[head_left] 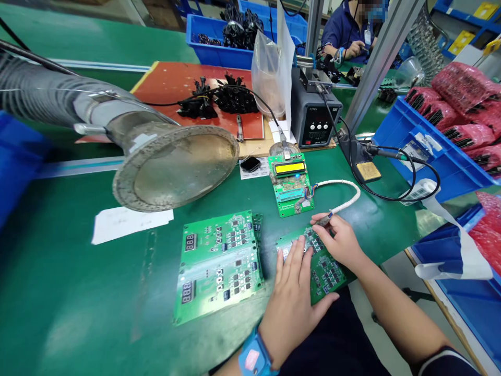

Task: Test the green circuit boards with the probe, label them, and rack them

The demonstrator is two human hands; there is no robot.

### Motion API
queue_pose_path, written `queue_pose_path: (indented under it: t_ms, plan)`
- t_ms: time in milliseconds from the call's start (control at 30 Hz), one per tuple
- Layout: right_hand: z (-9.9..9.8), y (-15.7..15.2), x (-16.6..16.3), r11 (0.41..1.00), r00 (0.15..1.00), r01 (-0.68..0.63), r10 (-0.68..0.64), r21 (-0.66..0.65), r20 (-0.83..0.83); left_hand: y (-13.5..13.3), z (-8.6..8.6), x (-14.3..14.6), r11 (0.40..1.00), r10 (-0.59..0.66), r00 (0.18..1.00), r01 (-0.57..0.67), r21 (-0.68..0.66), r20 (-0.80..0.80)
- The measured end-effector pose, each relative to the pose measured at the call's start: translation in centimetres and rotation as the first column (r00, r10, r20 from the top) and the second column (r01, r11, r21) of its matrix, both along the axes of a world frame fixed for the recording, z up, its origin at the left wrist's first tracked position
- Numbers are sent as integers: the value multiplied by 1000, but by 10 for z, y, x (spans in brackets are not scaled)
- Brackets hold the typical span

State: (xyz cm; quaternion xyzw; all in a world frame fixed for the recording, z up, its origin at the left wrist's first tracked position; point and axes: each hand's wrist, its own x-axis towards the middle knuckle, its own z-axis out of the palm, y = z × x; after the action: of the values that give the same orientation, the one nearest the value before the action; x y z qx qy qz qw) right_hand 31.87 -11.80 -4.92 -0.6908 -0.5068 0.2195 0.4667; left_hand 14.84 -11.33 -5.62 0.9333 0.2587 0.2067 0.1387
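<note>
Our left hand (291,297) lies flat, fingers spread, pinning the board (319,263); right hand (340,240) pinches the probe (326,219) onto it, stack (219,263) beside board waiting.

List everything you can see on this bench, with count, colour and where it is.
circuit board: one, green, under both hands
stacked boards: a pile, green, left of it
programmer board: one, green with yellow display, behind
white cable: one, from programmer to right hand
fume hood: one, grey, left
soldering station: one, grey, back
blue bin: one, right, holding red bags
co-worker: one, blue shirt, far back
left hand: flat on board
right hand: pinching cable end
</note>
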Motion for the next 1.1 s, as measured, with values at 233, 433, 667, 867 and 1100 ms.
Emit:
queue_pose_path:
  t_ms: [233,433,667,867,1100]
  plan:
    - [0,0,0,1000,1000,-3,3,2,-2,0,-2,1,1000,8,999,-8,5,35]
    - [0,0,-1,1000,997,18,-16,22,-73,0,-1,1,1000,7,999,-6,-18,44]
    - [6,-42,-3,999,969,52,-54,-14,-239,0,0,2,999,6,999,-4,-40,40]
    - [9,-62,-8,997,989,6,-17,-76,-145,-1,0,2,1000,0,1000,0,1,-7]
    - [8,-63,-9,998,1000,-1,-1,-57,-25,-1,2,2,999,6,1000,-7,-43,-6]
